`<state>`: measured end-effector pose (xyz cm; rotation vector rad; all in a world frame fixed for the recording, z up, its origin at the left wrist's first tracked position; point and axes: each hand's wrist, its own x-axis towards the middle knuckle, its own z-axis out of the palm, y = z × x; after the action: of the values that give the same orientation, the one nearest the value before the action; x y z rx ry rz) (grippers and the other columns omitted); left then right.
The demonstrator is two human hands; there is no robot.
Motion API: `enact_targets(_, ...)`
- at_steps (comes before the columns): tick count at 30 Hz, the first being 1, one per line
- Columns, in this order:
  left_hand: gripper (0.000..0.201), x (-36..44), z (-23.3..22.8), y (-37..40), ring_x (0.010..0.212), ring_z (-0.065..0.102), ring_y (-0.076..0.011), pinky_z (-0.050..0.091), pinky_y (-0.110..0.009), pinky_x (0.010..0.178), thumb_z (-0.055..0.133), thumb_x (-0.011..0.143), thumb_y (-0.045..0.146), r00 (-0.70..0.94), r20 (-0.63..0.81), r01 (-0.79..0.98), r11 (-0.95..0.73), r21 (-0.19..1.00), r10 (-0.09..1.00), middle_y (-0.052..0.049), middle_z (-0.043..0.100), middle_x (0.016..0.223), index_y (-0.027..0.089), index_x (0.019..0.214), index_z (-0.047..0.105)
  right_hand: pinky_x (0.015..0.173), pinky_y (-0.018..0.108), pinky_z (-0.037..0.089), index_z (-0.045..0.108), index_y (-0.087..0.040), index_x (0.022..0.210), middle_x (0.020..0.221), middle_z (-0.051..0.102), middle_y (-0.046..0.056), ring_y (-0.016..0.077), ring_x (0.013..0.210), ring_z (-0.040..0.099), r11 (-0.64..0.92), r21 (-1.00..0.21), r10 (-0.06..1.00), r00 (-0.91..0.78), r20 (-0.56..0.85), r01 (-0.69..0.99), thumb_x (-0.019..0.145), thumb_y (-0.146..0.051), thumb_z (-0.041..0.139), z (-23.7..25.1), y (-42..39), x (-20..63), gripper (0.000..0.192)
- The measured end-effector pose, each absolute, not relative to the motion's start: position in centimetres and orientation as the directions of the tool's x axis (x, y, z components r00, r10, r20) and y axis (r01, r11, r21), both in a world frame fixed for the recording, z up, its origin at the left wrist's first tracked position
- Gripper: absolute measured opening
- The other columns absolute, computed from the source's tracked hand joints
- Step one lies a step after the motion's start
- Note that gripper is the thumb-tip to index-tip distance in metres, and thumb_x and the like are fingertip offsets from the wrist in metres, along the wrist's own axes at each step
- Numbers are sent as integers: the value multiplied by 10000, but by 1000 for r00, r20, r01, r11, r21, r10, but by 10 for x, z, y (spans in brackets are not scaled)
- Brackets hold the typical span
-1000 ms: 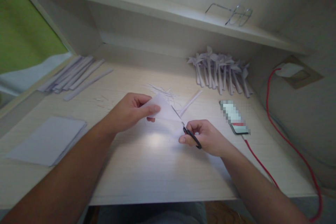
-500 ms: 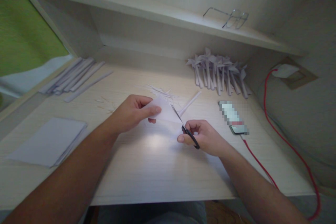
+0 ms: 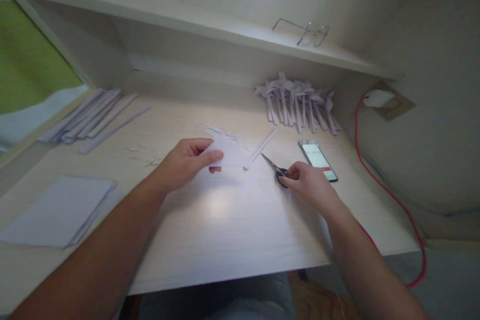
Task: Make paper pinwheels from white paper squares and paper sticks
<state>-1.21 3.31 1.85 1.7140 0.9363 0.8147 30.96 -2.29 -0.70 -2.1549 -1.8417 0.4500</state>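
Note:
Between the thumb and fingers of my left hand (image 3: 191,160) is a white piece of paper (image 3: 231,154), held above the desk. My right hand (image 3: 309,182) has its fingers on the black handles of a pair of scissors (image 3: 273,164), whose closed blades point up and left, apart from the paper. Just behind the paper lie thin paper strips (image 3: 221,131). A rolled paper stick (image 3: 262,147) rests between the paper and the scissors.
Several paper pinwheels on sticks (image 3: 296,102) lie at the back right. Paper rolls (image 3: 93,115) and a stack of paper (image 3: 60,210) are on the left. A phone (image 3: 318,160) with a red cable (image 3: 390,190) sits at the right. Glasses (image 3: 313,34) rest on the shelf (image 3: 210,22).
The scissors have moved right, away from the paper, and down toward the desk in my right hand. My left hand still holds the paper. The view has shifted slightly.

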Motion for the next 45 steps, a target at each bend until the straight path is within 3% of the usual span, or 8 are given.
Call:
enact_targets(7,134,1,24,12,657,567,-135,416,-242,600,665,841,291,533,47,320,-253,913,845,19,637,728,167,795,692,810,330,460,737,-172,992,1056,744,104,216,902,657,-56,-572,985,138,100,818,907,-432,644,0,-57,290,288)
enact_targets(10,115,8,27,-10,673,557,-137,398,-242,596,652,840,271,566,51,358,-301,884,823,21,626,745,169,798,686,698,296,509,699,-161,1111,957,750,76,176,765,672,30,-901,997,-75,-2,432,881,-506,675,10,-72,266,415)
enact_targets(12,112,10,23,-25,706,566,-145,411,-251,630,652,839,266,584,67,345,-322,882,809,18,629,755,169,793,683,650,278,505,723,-144,997,837,735,57,160,698,655,-1,-973,974,-220,-54,232,830,-496,738,13,-80,250,390)
enact_targets(16,94,5,8,-53,741,610,-161,443,-267,671,681,815,261,525,79,298,-269,916,848,6,671,785,170,836,690,596,253,464,695,-149,704,649,680,22,128,591,596,32,-983,977,-215,-8,180,803,-484,756,6,-92,230,355)
enact_targets(23,529,-16,-13,-96,800,730,-207,540,-312,766,731,810,332,266,84,160,-130,979,960,-11,749,795,187,1289,559,635,267,475,727,-146,729,689,716,44,135,610,610,13,-987,962,-271,-31,158,815,-470,727,-19,-95,224,336)
enact_targets(33,222,-33,-37,-104,932,688,-201,562,-363,914,761,821,324,176,360,339,-400,852,916,-34,696,995,218,994,672,627,257,482,689,-153,737,740,745,59,123,606,604,-102,-991,942,-311,-123,82,778,-331,628,-29,-87,214,193)
enact_targets(42,386,-28,-35,-89,1110,700,-251,508,-449,1094,789,788,407,87,296,301,-308,902,951,-47,687,1170,243,1109,652,568,240,463,659,-152,779,746,712,44,119,587,604,-127,-989,923,-355,-145,73,748,-165,487,-30,-65,207,175)
enact_targets(45,420,-28,-37,-83,1068,720,-260,542,-456,1049,789,778,434,64,264,369,-269,890,962,-50,694,1177,251,1127,645,571,242,450,695,-156,1001,689,643,-11,118,571,573,-70,-992,931,-349,-103,105,761,-116,491,-33,-61,205,318)
